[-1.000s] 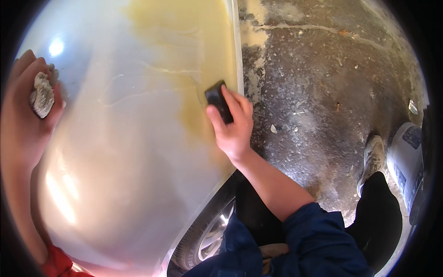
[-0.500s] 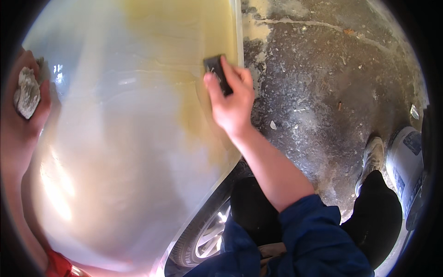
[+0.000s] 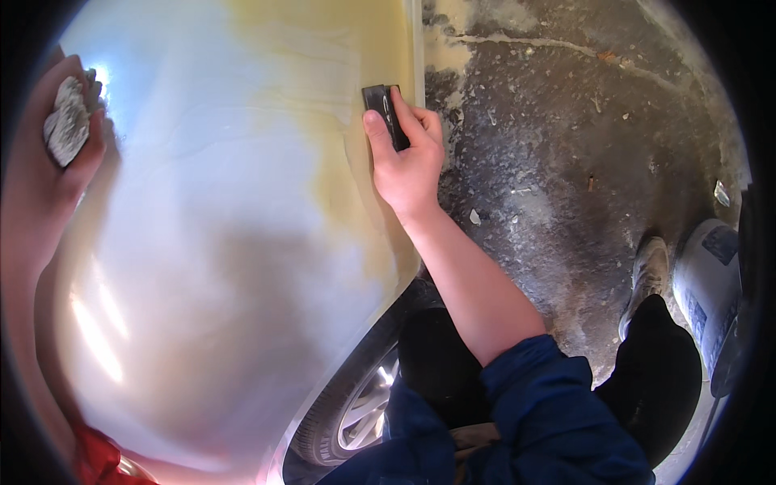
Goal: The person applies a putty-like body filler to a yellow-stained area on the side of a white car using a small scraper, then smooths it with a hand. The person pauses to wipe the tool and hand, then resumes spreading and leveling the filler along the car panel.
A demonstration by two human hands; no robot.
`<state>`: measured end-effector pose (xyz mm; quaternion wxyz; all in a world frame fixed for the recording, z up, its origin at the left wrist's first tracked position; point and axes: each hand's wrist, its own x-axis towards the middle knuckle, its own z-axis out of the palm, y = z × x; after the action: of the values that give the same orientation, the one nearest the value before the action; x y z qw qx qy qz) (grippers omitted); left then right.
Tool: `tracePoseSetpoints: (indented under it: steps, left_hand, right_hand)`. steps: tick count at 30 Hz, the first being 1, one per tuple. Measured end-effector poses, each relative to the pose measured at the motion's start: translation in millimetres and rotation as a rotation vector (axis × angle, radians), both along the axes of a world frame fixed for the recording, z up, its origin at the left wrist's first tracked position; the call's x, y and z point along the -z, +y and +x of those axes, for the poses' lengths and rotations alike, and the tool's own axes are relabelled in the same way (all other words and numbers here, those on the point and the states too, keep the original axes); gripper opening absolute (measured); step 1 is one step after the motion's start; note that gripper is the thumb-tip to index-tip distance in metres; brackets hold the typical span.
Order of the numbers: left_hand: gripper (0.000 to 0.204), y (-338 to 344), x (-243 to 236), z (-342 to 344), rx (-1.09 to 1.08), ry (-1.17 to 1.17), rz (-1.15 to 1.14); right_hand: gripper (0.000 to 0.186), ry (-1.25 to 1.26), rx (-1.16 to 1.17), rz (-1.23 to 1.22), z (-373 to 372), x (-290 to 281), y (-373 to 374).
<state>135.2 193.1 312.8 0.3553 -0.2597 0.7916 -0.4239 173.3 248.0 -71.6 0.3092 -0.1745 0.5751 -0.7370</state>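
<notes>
A car's silvery-white body panel, patched with yellowish areas, fills the left half. Near its right edge my right hand grips a black rectangular sanding block between thumb and fingers. The block lies against the yellowish part of the panel; its underside is hidden. At the far left my left hand closes around a crumpled greyish-white rag, above or against the panel's shiny side; whether it touches cannot be seen.
Below the panel's curved edge is a car wheel, close to my knee. Stained concrete floor with light debris lies to the right. A white bucket stands beside my shoe. Something red borders my left forearm.
My right hand has slid the sanding block slightly upward along the panel. My left hand, with the rag, has shifted right and a little up. Both grips stay the same.
</notes>
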Motion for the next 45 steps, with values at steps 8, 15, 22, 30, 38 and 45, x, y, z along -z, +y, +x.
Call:
tracePoseSetpoints:
  steps: [8,15,22,30,38,45]
  left_hand:
    - [0.019,-45.9,-21.7,49.7,0.094,0.257,0.245]
    - [0.021,-43.8,-23.3,44.1,0.196,0.149,0.248]
    - [0.020,-48.3,-14.1,56.8,0.109,0.228,0.268]
    - [0.025,-49.8,-20.7,44.0,0.220,0.105,0.282]
    - [0.031,-39.7,-23.9,49.5,-0.033,0.165,0.172]
    - [0.040,-20.3,-23.8,28.8,-0.149,-0.031,0.108]
  right_hand:
    - [0.053,-0.076,-0.071,-0.011,0.0,1.3,-1.4]
    - [0.052,-0.101,-0.173,0.134,3.0,-1.7,5.4]
    - [0.049,-0.038,-0.004,-0.011,-4.0,9.2,-12.6]
    - [0.052,-0.066,-0.106,0.036,12.9,0.1,20.2]
    - [0.050,-0.101,-0.147,0.151,-3.1,11.0,-3.6]
    - [0.052,-0.028,0.014,-0.066,1.1,11.2,-6.4]
